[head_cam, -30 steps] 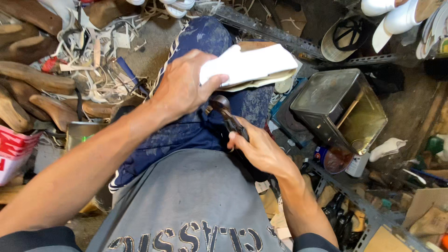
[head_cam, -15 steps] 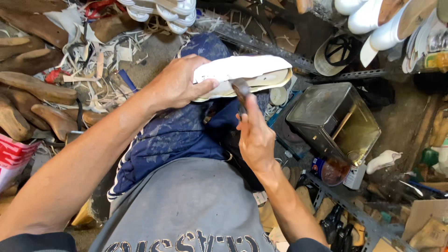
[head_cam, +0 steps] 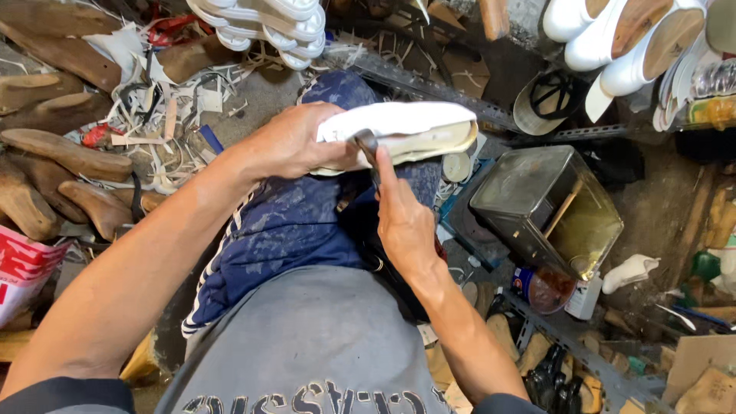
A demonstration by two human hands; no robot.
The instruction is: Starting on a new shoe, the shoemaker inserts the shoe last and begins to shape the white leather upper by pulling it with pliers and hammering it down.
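Note:
My left hand (head_cam: 295, 142) grips a white shoe upper on its last (head_cam: 406, 130), holding it sideways on my raised knee in blue patterned trousers (head_cam: 299, 222). My right hand (head_cam: 402, 218) holds dark metal pliers (head_cam: 366, 147), index finger stretched along the tool. The pliers' head touches the near edge of the shoe beside my left thumb.
Wooden shoe lasts (head_cam: 57, 165) and pale leather scraps (head_cam: 165, 115) lie on the floor at left. White soles (head_cam: 268, 23) are stacked at the top, white shoes (head_cam: 621, 38) at top right. An open metal tin with a stick in it (head_cam: 548, 211) and small pots sit at right.
My right hand rose from my lap and brought the pliers up against the shoe's edge. My left hand turned and steadied the shoe on my knee.

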